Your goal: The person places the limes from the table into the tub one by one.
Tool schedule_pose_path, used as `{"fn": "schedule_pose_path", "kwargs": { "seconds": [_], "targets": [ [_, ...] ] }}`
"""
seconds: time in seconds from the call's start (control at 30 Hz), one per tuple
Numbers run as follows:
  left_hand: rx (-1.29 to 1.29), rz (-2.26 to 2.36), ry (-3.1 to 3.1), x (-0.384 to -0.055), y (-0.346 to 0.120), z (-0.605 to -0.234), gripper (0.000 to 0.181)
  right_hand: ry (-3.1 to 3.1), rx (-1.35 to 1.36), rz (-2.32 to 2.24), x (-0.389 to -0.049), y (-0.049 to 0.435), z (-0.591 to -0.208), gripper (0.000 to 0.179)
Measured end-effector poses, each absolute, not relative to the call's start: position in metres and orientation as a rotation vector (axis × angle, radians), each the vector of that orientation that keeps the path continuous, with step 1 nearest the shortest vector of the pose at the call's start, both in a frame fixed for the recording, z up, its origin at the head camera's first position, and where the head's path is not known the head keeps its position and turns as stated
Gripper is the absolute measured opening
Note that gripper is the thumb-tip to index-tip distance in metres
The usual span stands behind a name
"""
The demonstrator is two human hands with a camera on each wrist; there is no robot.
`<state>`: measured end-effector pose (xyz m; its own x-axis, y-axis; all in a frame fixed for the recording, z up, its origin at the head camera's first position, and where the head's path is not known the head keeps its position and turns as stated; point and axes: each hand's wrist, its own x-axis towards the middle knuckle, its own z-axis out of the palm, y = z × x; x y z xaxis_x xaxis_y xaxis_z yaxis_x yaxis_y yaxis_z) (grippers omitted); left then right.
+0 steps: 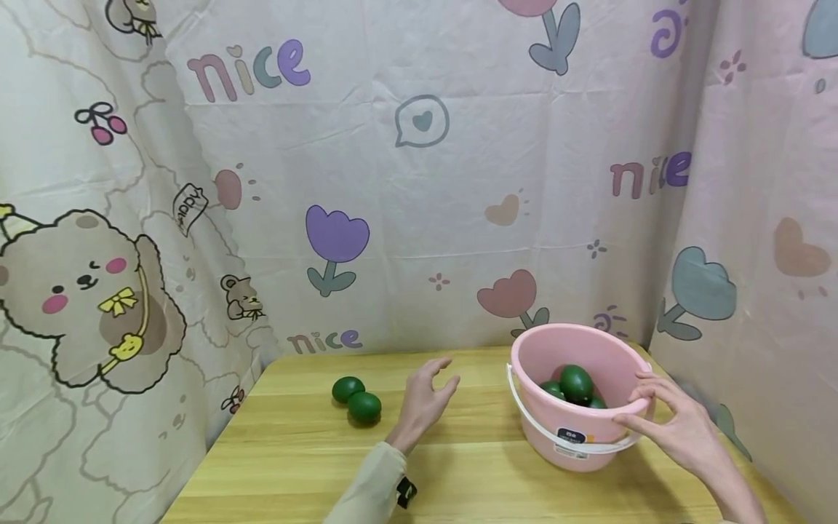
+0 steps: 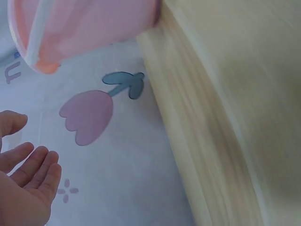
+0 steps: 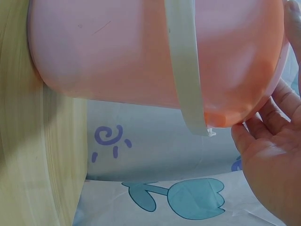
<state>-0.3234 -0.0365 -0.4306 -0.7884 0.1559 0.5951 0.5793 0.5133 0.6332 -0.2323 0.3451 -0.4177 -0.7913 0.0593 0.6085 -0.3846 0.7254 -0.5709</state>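
Note:
A pink bucket (image 1: 568,429) with a white handle (image 1: 556,439) stands on the right part of the wooden table, tilted slightly toward me. Several dark green avocados (image 1: 576,383) lie inside it. My right hand (image 1: 681,426) grips the bucket's right rim, thumb on the near side and fingers over the edge; the right wrist view shows the fingers (image 3: 256,127) against the rim. Left of the bucket, my left hand (image 1: 424,397) is held over the table with fingers spread and nothing in them. Two more avocados (image 1: 364,408) rest side by side to the left of that hand.
The wooden table (image 1: 275,451) reaches back to a printed curtain (image 1: 406,218), which also hangs along the left and right sides. A small black object (image 1: 406,493) shows at the left sleeve's cuff.

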Motion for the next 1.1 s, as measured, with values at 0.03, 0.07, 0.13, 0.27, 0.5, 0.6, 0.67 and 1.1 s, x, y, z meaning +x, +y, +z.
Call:
{"fn": "schedule_pose_path", "kwargs": {
  "seconds": [0.03, 0.07, 0.13, 0.27, 0.5, 0.6, 0.67, 1.1],
  "targets": [
    [-0.603, -1.196, -2.303, -0.322, -0.039, -0.432, 0.036, -2.32, 0.24, 0.951, -0.232, 0.345, -0.418, 0.03],
    [-0.606, -1.175, -2.318, -0.322, -0.042, -0.433, 0.037, -2.325, 0.236, 0.952, -0.232, 0.345, -0.418, 0.029],
    [-0.608, -1.142, -2.345, -0.322, -0.047, -0.436, 0.037, -2.329, 0.236, 0.954, -0.232, 0.345, -0.417, 0.029],
    [-0.578, -1.08, -2.368, -0.322, -0.057, -0.441, 0.038, -2.329, 0.249, 0.945, -0.233, 0.344, -0.417, 0.029],
    [-0.462, -1.012, -2.371, -0.323, -0.078, -0.446, 0.036, -2.337, 0.247, 0.94, -0.232, 0.345, -0.416, 0.029],
    [-0.407, -1.043, -2.394, -0.323, -0.087, -0.449, 0.037, -2.329, 0.254, 0.932, -0.232, 0.345, -0.417, 0.03],
    [-0.379, -1.064, -2.401, -0.322, -0.093, -0.452, 0.038, -2.327, 0.26, 0.93, -0.233, 0.345, -0.417, 0.03],
    [-0.252, -0.998, -2.376, -0.324, -0.121, -0.462, 0.038, -2.299, 0.283, 0.927, -0.233, 0.345, -0.416, 0.031]
  ]
}}
